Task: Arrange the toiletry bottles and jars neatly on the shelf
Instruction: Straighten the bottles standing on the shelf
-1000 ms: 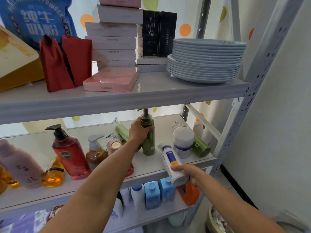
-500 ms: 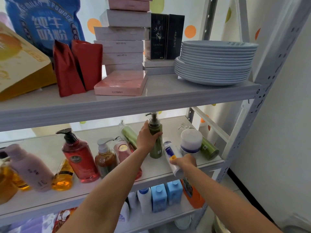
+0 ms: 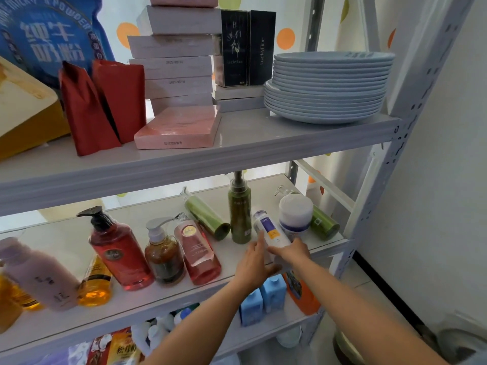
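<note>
There are three green bottles [image 3: 240, 217], one white jar [image 3: 295, 210] and one white bottle [image 3: 271, 231]. There is one red bottle [image 3: 118, 251], one brown bottle [image 3: 165, 259], one pink bottle [image 3: 199, 251] and one pale purple bottle [image 3: 39, 275]. Down low are two blue bottles [image 3: 274, 293]. Up top are two red bags [image 3: 84, 111], two black boxes [image 3: 234, 48], one big blue bag [image 3: 52, 38] and one pile of plates [image 3: 326, 88], too many to count.

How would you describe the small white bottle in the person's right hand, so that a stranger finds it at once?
Find the middle shelf and go to its right end, under the stack of plates. There the right hand grips a small white bottle, tilted, between an upright dark green pump bottle and a white jar. Only it carries a purple and orange label.
</note>
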The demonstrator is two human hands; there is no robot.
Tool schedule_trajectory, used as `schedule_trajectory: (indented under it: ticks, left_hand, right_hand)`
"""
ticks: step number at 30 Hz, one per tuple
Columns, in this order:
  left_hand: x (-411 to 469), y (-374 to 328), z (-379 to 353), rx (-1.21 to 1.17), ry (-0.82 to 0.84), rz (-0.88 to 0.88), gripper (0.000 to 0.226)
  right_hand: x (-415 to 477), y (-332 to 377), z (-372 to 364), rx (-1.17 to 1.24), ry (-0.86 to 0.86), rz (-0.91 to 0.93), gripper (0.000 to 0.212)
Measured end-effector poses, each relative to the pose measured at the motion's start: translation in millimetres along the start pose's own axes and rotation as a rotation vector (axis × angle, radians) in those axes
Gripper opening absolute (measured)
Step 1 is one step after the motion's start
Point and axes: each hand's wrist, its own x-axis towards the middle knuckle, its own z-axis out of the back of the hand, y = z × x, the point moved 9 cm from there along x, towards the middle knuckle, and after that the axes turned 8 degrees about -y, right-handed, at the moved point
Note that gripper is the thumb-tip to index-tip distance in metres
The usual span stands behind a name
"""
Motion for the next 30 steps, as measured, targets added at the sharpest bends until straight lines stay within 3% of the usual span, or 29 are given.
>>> schedule_trajectory:
  ticks: [5,9,11,14,20,25,30]
  left_hand:
    - [18,-4,-10,0.093,0.009,0.006,0.103]
    - [26,-8,-13,0.078,0.004,0.014,0.103]
    - [29,-8,-13,0.070,-0.013,0.033,0.104]
    - [33,-6,-10,0.114,-0.055,0.066,0.109]
    - [37,-22,9,0.275,-0.198,0.034,0.109]
    - [41,-36,10,0.294,-0.218,-0.014,0.114]
    - [45,-24,-3,0.289,-0.134,0.056,0.112]
  right_hand:
    - [14,-14,24,0.218,-0.006,0.049,0.086]
    - [34,-16,69,0.307,-0.155,0.137,0.043]
    - [44,-14,92,0.246,-0.274,0.196,0.031]
    - [62,-7,109,-0.033,-0.369,0.290,0.040]
    - [113,-8,92,-0.304,-0.140,0.287,0.073]
    - [133,-7,86,-0.332,-0.096,0.272,0.063]
    - [136,-5,90,-0.388,-0.107,0.283,0.060]
